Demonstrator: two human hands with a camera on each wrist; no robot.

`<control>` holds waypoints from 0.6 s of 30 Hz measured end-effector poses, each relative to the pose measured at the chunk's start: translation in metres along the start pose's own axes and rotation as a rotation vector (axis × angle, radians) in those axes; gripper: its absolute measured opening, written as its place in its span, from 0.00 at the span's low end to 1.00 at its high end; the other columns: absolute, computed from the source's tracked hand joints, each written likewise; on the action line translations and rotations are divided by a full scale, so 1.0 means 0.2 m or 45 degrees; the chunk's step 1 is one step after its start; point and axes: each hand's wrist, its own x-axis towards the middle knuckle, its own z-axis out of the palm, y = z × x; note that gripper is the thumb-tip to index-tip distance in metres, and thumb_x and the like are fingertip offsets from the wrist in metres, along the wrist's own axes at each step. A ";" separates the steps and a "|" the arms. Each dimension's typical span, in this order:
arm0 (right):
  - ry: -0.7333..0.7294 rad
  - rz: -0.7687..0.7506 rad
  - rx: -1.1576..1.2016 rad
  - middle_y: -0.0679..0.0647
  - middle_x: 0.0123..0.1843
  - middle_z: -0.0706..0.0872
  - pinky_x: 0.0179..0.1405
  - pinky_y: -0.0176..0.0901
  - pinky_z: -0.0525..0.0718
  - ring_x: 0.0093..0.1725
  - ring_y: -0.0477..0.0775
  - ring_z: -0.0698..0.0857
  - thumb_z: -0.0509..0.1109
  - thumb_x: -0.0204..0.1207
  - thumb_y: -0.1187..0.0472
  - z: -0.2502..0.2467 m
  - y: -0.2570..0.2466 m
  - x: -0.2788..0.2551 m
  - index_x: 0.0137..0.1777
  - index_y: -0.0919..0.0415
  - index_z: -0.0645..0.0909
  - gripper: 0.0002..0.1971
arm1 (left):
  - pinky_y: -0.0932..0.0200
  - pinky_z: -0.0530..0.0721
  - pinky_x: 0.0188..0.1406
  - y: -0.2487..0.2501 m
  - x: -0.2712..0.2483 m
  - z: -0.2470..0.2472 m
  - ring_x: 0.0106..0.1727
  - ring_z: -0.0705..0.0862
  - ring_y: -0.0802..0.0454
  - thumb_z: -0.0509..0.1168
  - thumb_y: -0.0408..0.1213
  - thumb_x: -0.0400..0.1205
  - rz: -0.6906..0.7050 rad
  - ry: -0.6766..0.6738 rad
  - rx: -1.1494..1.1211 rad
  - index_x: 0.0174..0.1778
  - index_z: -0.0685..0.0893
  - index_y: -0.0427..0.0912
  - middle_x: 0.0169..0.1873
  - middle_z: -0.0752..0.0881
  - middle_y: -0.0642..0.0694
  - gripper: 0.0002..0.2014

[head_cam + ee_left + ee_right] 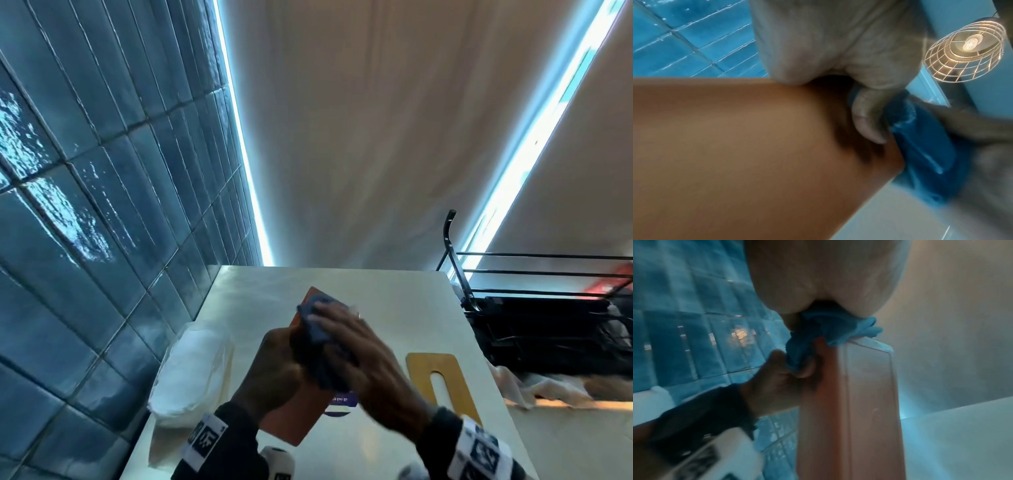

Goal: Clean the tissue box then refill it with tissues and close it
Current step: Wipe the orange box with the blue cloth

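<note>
An orange tissue box (295, 418) is held tilted above the pale table (376, 294), its open side facing right. My left hand (274, 370) grips the box's left wall, thumb (867, 116) on the orange side (735, 146). My right hand (359, 353) holds a bunched blue cloth (317, 330) and presses it on the box's upper edge. In the right wrist view the cloth (838, 327) bulges from under my palm over the box rim (859, 402). A wrapped pack of white tissues (191, 370) lies on the table to the left. The wooden slotted lid (442, 387) lies flat to the right.
A blue tiled wall (85, 205) runs along the table's left side. A black wire rack (548, 308) stands past the table's right edge, with crumpled plastic (534, 383) below it. A wire pendant lamp (966, 48) hangs overhead.
</note>
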 end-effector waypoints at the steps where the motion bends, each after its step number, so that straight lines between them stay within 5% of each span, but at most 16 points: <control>1: -0.064 -0.115 -0.041 0.34 0.84 0.66 0.85 0.34 0.55 0.84 0.32 0.58 0.55 0.85 0.41 0.01 -0.03 -0.02 0.79 0.41 0.72 0.23 | 0.68 0.87 0.41 0.01 0.00 0.00 0.42 0.90 0.67 0.76 0.36 0.65 0.005 -0.004 -0.004 0.43 0.89 0.54 0.41 0.93 0.64 0.12; 3: -0.098 -0.140 0.005 0.38 0.84 0.69 0.84 0.36 0.58 0.84 0.37 0.62 0.59 0.87 0.48 0.02 0.02 0.02 0.78 0.39 0.73 0.20 | 0.66 0.88 0.41 0.00 -0.01 0.01 0.42 0.91 0.64 0.75 0.35 0.66 -0.008 -0.008 0.025 0.44 0.89 0.53 0.42 0.94 0.61 0.12; 7: 0.043 0.372 0.251 0.34 0.75 0.77 0.79 0.56 0.73 0.75 0.42 0.76 0.61 0.83 0.50 -0.02 0.18 0.14 0.71 0.31 0.77 0.18 | 0.52 0.90 0.46 -0.02 -0.02 0.01 0.42 0.93 0.55 0.79 0.26 0.62 -0.085 -0.061 0.056 0.39 0.92 0.46 0.38 0.95 0.51 0.14; 10: -0.009 0.139 -0.020 0.27 0.79 0.67 0.85 0.42 0.62 0.81 0.33 0.63 0.56 0.84 0.41 0.01 0.08 0.03 0.74 0.31 0.70 0.19 | 0.67 0.85 0.41 0.00 -0.01 -0.02 0.37 0.89 0.66 0.79 0.26 0.66 -0.030 -0.079 0.061 0.39 0.90 0.48 0.33 0.92 0.61 0.13; 13: -0.079 -0.149 -0.105 0.36 0.84 0.67 0.84 0.34 0.57 0.85 0.37 0.60 0.56 0.86 0.42 0.04 0.03 -0.02 0.81 0.40 0.69 0.24 | 0.66 0.87 0.42 0.01 -0.01 -0.02 0.42 0.91 0.62 0.76 0.38 0.65 0.026 -0.109 0.099 0.51 0.90 0.43 0.42 0.94 0.54 0.17; 16: 0.045 0.148 0.107 0.36 0.80 0.74 0.81 0.46 0.70 0.80 0.39 0.70 0.62 0.84 0.48 0.00 0.16 0.06 0.75 0.39 0.76 0.20 | 0.56 0.89 0.43 -0.02 -0.01 0.00 0.41 0.92 0.54 0.79 0.27 0.66 -0.017 -0.076 0.087 0.42 0.91 0.48 0.38 0.95 0.49 0.14; 18: 0.100 0.330 -0.002 0.36 0.79 0.74 0.79 0.50 0.72 0.79 0.39 0.70 0.60 0.85 0.48 -0.01 0.18 0.07 0.74 0.37 0.75 0.19 | 0.54 0.89 0.45 -0.03 -0.01 0.00 0.42 0.93 0.54 0.79 0.21 0.65 -0.075 -0.091 0.047 0.38 0.92 0.51 0.37 0.95 0.50 0.17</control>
